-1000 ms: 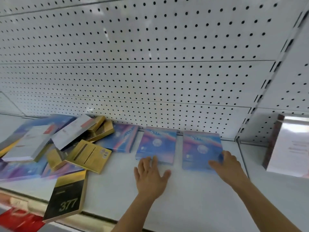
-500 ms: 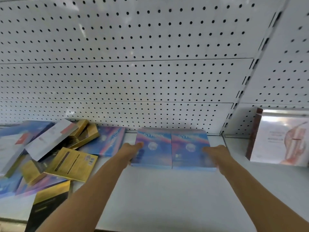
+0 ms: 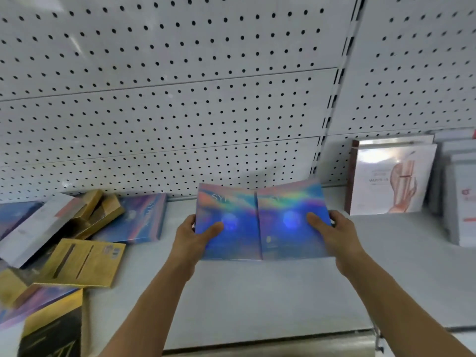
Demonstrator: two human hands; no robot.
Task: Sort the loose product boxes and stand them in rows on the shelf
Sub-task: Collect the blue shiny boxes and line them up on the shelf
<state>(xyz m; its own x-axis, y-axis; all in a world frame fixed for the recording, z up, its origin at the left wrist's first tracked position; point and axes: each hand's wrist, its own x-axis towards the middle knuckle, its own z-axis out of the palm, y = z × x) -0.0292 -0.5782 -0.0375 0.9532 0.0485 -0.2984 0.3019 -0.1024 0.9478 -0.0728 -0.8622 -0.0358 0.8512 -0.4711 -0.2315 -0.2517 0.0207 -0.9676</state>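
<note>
Both hands are on the two holographic boxes, one each: left hand (image 3: 192, 239) grips the outer edge of the left blue box (image 3: 228, 225), right hand (image 3: 332, 234) pinches the right blue box (image 3: 289, 222), thumbs on the fronts. The pair sits edge to edge, tipped up off the shelf (image 3: 257, 300), in front of the pegboard (image 3: 180, 99). Looks like light, stiff cardboard with a glossy, probably slippery wrap, so I'd hold the side edges. Left of them is the loose pile (image 3: 67, 243).

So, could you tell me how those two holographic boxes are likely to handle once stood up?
The two holographic boxes look thin and flat, so probably tippy upright. Their glossy film may slip in the left hand and right hand.
</note>
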